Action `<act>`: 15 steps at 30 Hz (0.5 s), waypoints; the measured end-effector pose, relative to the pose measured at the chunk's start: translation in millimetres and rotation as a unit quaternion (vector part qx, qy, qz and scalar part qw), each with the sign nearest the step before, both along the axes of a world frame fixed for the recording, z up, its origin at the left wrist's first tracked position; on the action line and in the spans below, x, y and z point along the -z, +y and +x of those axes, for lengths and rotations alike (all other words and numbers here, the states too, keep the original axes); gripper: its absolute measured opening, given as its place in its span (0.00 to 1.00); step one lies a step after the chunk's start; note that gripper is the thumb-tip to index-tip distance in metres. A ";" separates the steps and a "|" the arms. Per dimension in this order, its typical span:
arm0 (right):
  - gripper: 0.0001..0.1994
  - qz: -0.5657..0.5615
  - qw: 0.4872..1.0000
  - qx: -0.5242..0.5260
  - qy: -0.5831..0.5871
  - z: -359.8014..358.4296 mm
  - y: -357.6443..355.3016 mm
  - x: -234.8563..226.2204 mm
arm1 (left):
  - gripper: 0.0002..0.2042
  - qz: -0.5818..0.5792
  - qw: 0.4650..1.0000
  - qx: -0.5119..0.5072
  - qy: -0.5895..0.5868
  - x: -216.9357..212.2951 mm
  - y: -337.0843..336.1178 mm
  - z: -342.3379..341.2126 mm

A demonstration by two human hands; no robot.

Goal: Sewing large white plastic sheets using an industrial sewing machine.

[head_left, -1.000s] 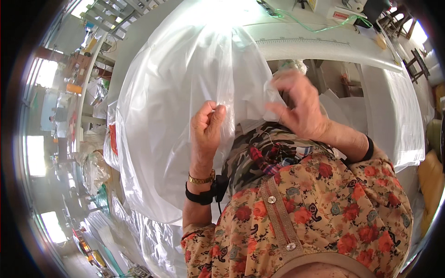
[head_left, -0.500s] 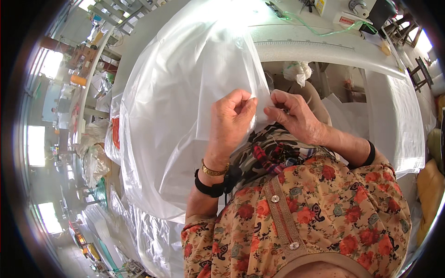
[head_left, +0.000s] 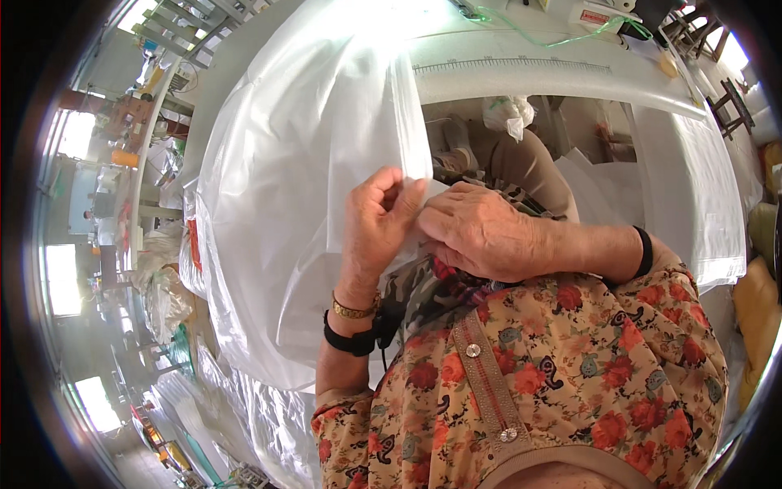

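Observation:
A big translucent white plastic sheet [head_left: 277, 171] drapes from the table over my lap and down on the left. My left hand [head_left: 377, 216], wearing a gold watch and a black band at the wrist, pinches the folded right edge of this sheet between thumb and fingers. Right beside it, my right hand [head_left: 481, 231] is turned back upward with its fingers curled closed near the same edge. What those fingers grip, if anything, is hidden behind the hand.
Ahead lies a white table [head_left: 489, 49] with a printed ruler scale [head_left: 513, 63] along its front. Green string [head_left: 554, 41] runs across it. A tied white plastic bag [head_left: 508, 116] sits below the edge. More white sheeting [head_left: 692, 187] hangs at the right.
My right hand has turned over, its back now up, and closed in against the left hand. Both hands and the sheet's edge sit slightly further left in the picture.

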State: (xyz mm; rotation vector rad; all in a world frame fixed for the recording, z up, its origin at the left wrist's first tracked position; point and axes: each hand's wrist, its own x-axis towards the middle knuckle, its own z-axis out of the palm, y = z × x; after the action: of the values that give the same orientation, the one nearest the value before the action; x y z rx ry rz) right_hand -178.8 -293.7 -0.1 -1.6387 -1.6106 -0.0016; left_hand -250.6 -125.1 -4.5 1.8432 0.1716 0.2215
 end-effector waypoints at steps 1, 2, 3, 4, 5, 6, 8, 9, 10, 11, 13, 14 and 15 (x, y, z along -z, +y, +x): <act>0.11 -0.001 1.000 0.000 0.009 2.3 -0.9 2.6 | 0.08 -0.003 1.000 -0.015 0.004 1.0 1.6 -2.8; 0.11 -0.016 1.000 -0.008 0.019 7.0 -1.5 6.5 | 0.08 -0.006 1.000 -0.025 -0.002 0.4 4.2 -4.8; 0.12 -0.023 0.999 -0.015 0.021 13.1 -1.6 12.4 | 0.06 0.062 0.997 -0.036 0.028 -4.3 12.2 -8.6; 0.12 -0.026 0.999 -0.006 0.028 22.6 0.7 19.5 | 0.06 0.064 0.997 -0.029 0.026 -9.8 17.0 -11.1; 0.13 -0.021 0.973 0.092 0.210 34.2 5.3 27.5 | 0.06 0.042 0.998 -0.053 0.013 -16.8 20.3 -13.6; 0.14 0.013 0.912 0.175 0.370 42.1 11.2 35.9 | 0.05 0.020 0.997 -0.075 -0.002 -26.3 23.7 -15.3; 0.16 0.055 0.864 0.209 0.455 46.9 46.8 53.6 | 0.05 0.142 0.986 -0.091 -0.007 -55.4 36.2 -11.4; 0.19 0.010 0.874 0.248 0.417 45.9 67.9 59.3 | 0.05 0.163 0.983 -0.069 -0.039 -72.8 38.8 -9.0; 0.23 -0.031 0.892 0.225 0.392 41.3 93.0 63.9 | 0.04 0.201 0.977 -0.075 -0.010 -91.2 40.6 -7.2; 0.24 -0.104 0.936 0.103 0.320 39.9 122.3 65.6 | 0.04 0.231 0.969 -0.088 0.024 -106.9 39.8 -2.8; 0.19 -0.133 0.932 -0.100 0.322 19.0 189.5 61.2 | 0.04 0.320 0.947 -0.037 -0.005 -129.2 35.8 8.8; 0.18 -0.171 0.937 -0.107 0.284 6.7 206.6 63.8 | 0.03 0.390 0.921 -0.007 -0.009 -138.5 35.0 12.0; 0.18 -0.175 0.940 -0.129 0.264 -3.8 217.4 68.3 | 0.04 0.447 0.894 0.030 -0.024 -143.8 33.8 13.2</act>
State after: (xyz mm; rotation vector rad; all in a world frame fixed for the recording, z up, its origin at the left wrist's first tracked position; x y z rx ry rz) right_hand -182.7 -76.3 -68.4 -1.4909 -1.4327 0.8345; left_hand -237.4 -91.3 139.4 2.7536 -0.0419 0.3367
